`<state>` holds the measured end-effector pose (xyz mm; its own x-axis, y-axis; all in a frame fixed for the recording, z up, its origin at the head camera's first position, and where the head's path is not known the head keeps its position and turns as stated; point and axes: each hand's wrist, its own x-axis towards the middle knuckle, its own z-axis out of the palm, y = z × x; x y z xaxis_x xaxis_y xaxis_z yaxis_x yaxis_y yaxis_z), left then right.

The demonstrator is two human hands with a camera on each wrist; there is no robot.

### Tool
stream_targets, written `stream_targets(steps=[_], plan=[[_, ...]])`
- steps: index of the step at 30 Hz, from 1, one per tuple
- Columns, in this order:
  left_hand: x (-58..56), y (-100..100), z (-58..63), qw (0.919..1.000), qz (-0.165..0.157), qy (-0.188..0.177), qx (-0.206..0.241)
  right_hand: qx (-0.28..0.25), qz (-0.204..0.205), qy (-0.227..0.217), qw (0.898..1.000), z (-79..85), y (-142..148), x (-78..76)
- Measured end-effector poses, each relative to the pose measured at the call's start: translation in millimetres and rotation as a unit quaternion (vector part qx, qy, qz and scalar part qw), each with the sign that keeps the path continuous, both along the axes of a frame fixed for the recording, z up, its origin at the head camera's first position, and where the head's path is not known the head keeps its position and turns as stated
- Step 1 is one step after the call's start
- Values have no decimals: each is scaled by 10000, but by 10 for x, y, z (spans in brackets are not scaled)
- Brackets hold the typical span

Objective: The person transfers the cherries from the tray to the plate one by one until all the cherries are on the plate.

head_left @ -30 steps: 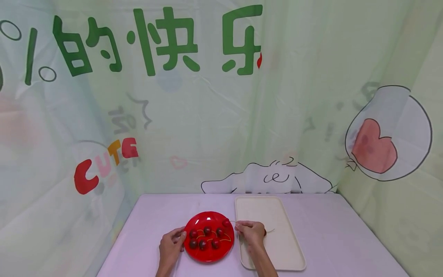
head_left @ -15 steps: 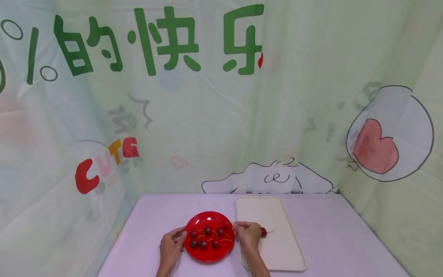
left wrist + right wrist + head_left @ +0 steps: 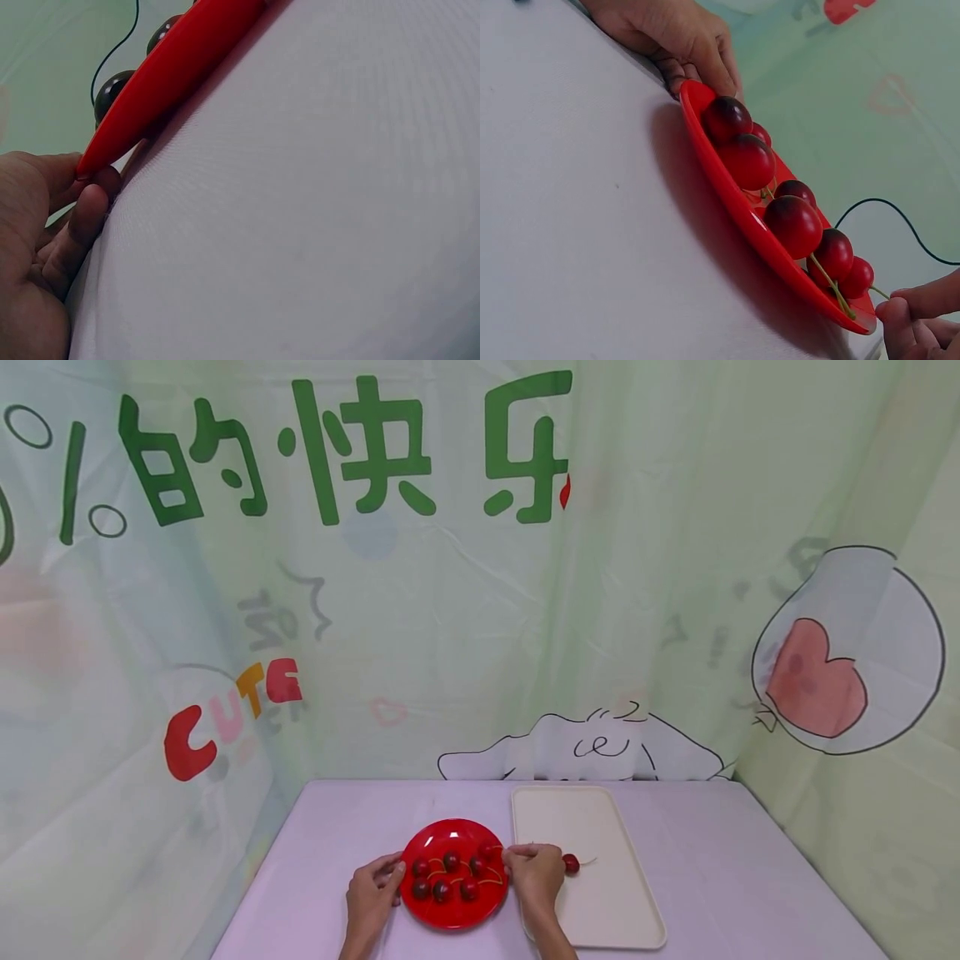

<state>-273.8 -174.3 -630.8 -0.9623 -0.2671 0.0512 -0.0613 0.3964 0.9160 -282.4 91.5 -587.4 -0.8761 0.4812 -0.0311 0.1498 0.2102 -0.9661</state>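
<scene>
My left hand [image 3: 369, 893] pinches the left rim of a round red plate [image 3: 452, 917]; in the left wrist view its fingers [image 3: 91, 204] are at the plate's underside. On the plate lie several dark red cherries [image 3: 442, 891] with green stems. At the plate's right rim, my right hand [image 3: 536, 875] pinches the stem [image 3: 881, 292] of another cherry [image 3: 857, 277] between thumb and forefinger. That cherry is over the plate's upper right part, close beside the others. One more cherry [image 3: 571, 864] lies on the cream tray [image 3: 611, 910], just right of my right hand.
The long tray lies to the right of the plate, partly under my right forearm. Both are on a table with a pale lilac cover [image 3: 705, 877]. Printed curtains [image 3: 420, 610] hang behind the table and along both sides.
My right hand has moved slightly left, bringing the cherry from the plate's rim inward over the plate. The cherry on the tray has come out from behind that hand. My left hand stays put.
</scene>
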Motion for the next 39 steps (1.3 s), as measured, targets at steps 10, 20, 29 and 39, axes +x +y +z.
stream_targets(steps=[10,20,29,39], plan=[[11,17,-15,9999,60,-54,-84,289,42,-267,9992,45,-45,61],[-2,13,-103,9999,17,125,94,249,179,-62,9995,89,-22,129],[-26,-1,-101,9999,-25,117,103,169,307,-53,9994,191,27,170],[-39,-20,-94,9999,-20,149,48,371,471,-270,9978,288,81,197]])
